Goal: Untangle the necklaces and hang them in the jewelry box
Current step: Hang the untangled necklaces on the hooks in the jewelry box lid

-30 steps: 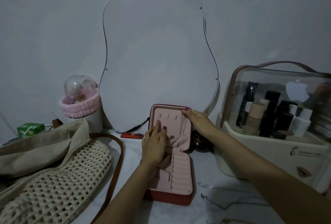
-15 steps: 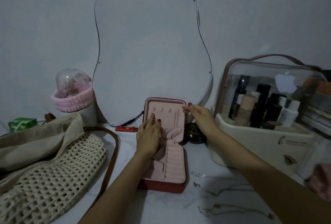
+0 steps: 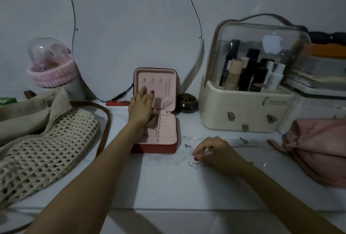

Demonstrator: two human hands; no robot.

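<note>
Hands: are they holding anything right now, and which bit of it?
The left hand lies flat against the jewelry box lid, gripping nothing. The right hand seems to pinch a thin necklace chain on the table; which part is too faint to tell.

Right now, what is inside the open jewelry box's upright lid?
One necklace hangs from the rightmost hook; the other three hooks look bare. The left hand rests on the jewelry box lid, covering its lower left part.
</note>
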